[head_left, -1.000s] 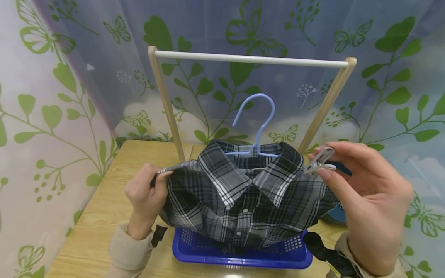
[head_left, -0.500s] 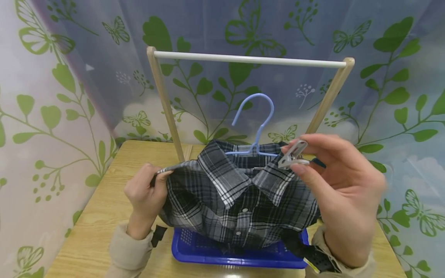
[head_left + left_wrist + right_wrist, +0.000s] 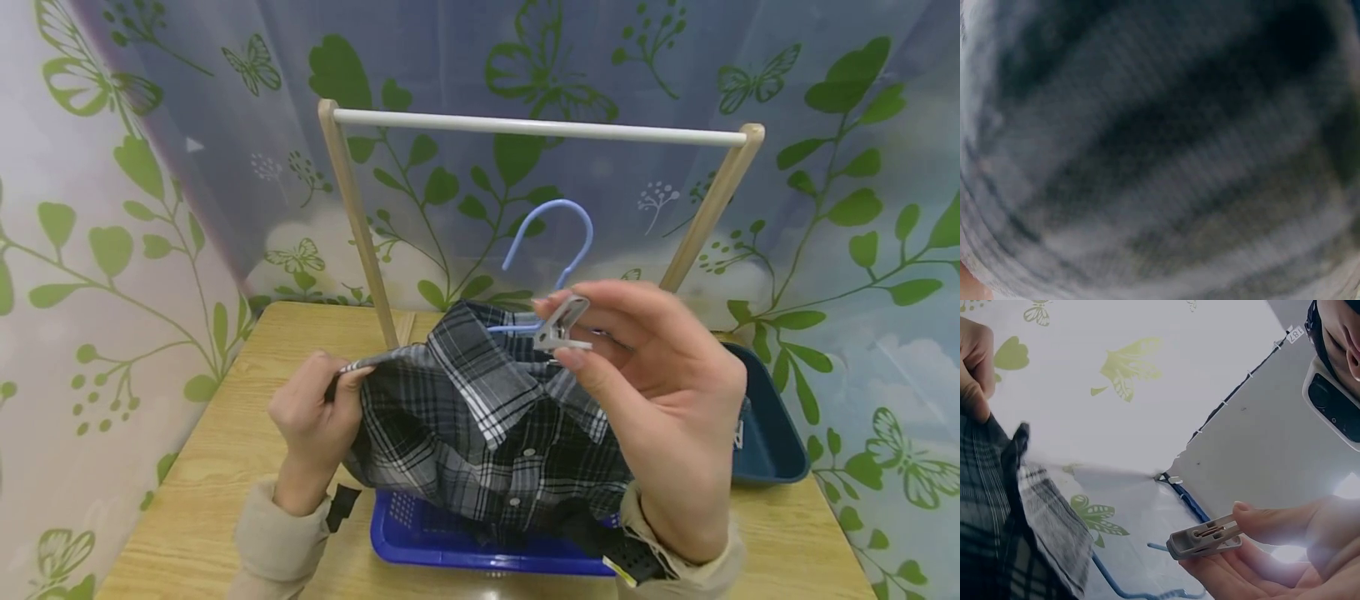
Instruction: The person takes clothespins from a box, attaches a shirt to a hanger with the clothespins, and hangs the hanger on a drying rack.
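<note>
1. While our left hand (image 3: 311,417) pinches the shoulder of the plaid shirt (image 3: 480,433), the shirt hangs on a blue hanger (image 3: 551,250) over the blue basket (image 3: 480,546) on the bench (image 3: 217,467).
2. Our right hand (image 3: 660,400) has its grip pinched on a grey clothespin (image 3: 561,325) (thumb below, fingers above), just before the collar.
3. Behind stands a rack (image 3: 540,129); a dark bin (image 3: 768,433) sits right.

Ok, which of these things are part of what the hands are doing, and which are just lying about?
In use:
left hand gripping the plaid shirt
right hand pinching the clothespin
blue hanger inside the shirt

Lying about:
drying rack
blue basket
dark teal bin
table
</note>
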Available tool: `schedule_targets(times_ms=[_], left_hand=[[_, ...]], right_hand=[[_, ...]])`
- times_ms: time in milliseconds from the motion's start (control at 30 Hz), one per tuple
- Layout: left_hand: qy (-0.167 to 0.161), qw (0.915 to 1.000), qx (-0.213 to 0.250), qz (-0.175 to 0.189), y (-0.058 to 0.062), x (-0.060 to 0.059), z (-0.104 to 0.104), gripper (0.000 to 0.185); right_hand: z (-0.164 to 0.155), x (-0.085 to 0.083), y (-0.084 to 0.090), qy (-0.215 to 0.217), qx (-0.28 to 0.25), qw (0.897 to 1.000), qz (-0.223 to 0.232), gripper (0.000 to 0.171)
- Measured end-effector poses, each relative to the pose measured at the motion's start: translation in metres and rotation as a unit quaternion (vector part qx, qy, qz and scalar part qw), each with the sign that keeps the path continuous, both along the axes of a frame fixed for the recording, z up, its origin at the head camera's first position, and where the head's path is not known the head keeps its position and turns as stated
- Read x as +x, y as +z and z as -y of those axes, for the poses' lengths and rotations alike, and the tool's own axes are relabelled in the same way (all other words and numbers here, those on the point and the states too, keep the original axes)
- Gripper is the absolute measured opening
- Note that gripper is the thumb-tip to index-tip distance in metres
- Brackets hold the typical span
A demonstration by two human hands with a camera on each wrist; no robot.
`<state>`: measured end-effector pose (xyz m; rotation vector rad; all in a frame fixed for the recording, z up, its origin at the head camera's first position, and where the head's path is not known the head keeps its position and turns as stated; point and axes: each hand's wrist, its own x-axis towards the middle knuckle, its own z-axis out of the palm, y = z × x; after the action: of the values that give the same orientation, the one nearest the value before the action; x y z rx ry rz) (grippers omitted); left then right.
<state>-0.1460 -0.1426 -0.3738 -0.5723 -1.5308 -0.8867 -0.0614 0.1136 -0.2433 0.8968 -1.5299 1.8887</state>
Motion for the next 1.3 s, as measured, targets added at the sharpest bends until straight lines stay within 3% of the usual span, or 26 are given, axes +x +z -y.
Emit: schedule_targets(times_ms=[667, 933, 1300], left_hand=[[0.004, 1.0000, -0.001, 0.005, -0.002, -0.001, 0.001, 0.051], [0.006, 1.0000, -0.002, 0.005, -0.001, 0.000, 0.001, 0.051], [0.003, 0.9998, -0.011, 0.016, -0.002, 0.001, 0.004, 0.050]], right_hand=[[0.049, -0.017, 0.009, 0.054, 0.044, 0.998, -0.004, 0.035], [0.063, -0.026, 0.003, 0.055, 0.094, 0.994, 0.018, 0.034], [0.081, -0.031, 0.000, 0.054, 0.109, 0.992, 0.040, 0.029]])
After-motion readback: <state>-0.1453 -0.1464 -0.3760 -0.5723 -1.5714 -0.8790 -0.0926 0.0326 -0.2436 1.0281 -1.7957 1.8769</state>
